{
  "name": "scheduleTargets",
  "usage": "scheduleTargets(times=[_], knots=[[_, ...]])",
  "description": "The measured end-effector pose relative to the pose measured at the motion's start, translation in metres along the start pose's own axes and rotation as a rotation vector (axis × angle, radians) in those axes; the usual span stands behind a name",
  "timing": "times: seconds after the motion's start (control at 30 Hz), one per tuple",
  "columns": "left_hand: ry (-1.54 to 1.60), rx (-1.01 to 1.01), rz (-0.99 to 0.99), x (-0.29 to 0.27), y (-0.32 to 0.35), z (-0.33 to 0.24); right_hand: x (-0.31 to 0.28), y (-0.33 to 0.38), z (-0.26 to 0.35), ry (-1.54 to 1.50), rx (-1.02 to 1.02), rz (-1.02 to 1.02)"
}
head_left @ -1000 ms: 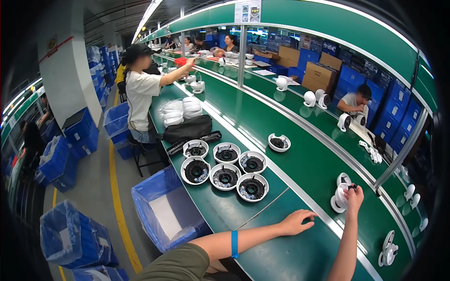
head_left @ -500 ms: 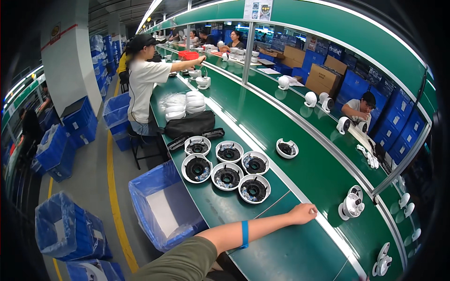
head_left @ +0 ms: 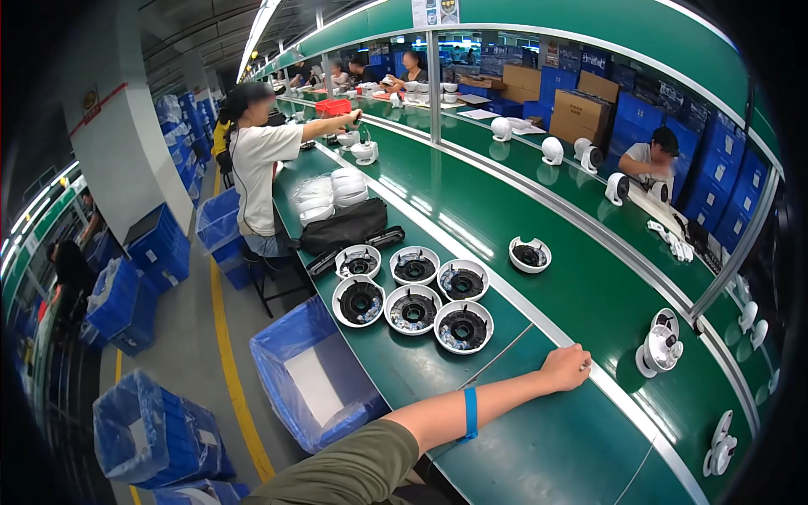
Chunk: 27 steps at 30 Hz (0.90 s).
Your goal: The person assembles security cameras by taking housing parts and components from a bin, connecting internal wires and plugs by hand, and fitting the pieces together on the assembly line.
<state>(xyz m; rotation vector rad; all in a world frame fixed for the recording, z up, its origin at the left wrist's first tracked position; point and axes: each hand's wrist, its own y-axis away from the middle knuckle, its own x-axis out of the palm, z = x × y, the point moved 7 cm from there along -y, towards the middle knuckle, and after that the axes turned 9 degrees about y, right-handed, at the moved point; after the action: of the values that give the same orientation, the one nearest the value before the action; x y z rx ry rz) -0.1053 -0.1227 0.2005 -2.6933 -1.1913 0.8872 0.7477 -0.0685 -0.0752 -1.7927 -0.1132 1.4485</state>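
My left hand (head_left: 568,369) rests at the metal rail (head_left: 606,383) between the green bench and the conveyor. Its fingers are curled closed, and a small silvery glint shows at them; what it is, I cannot make out. A blue band (head_left: 471,413) circles that forearm. My right hand is out of view. Beyond the left hand, several round white housings (head_left: 463,326) with black inner parts sit open side up on the bench. One similar housing (head_left: 530,255) lies on the belt. Nearer on the right, a white assembled device (head_left: 661,345) stands on the belt.
A black bag (head_left: 345,227) and stacked white shells (head_left: 348,187) lie farther along the bench. Blue lined bins (head_left: 316,379) stand on the floor at left. A co-worker in a white shirt (head_left: 261,168) reaches over the belt. A metal post (head_left: 732,244) rises at the right.
My view has turned slightly, so things at the right sit farther right. My left hand stays closed at the rail. The white-shirted co-worker's head has turned.
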Motion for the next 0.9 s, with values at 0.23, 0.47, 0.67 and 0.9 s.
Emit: scheduleTargets(times=[0.23,0.47,0.67,0.9], knots=[[-0.055,0.001,0.005,0.054,-0.017,-0.008,0.046,0.031,0.047,-0.014,-0.444,-0.013],[-0.040,-0.051,0.095,0.159,-0.072,-0.011,0.169,-0.007,0.062,0.039,-0.816,0.069],[0.797,-0.488,0.412,0.287,-0.119,0.023,0.305,-0.122,-0.132,0.554,-0.532,0.774],[1.293,-0.527,-0.009,0.321,-0.140,0.144,0.268,-0.139,-0.097,-0.127,0.017,0.764]])
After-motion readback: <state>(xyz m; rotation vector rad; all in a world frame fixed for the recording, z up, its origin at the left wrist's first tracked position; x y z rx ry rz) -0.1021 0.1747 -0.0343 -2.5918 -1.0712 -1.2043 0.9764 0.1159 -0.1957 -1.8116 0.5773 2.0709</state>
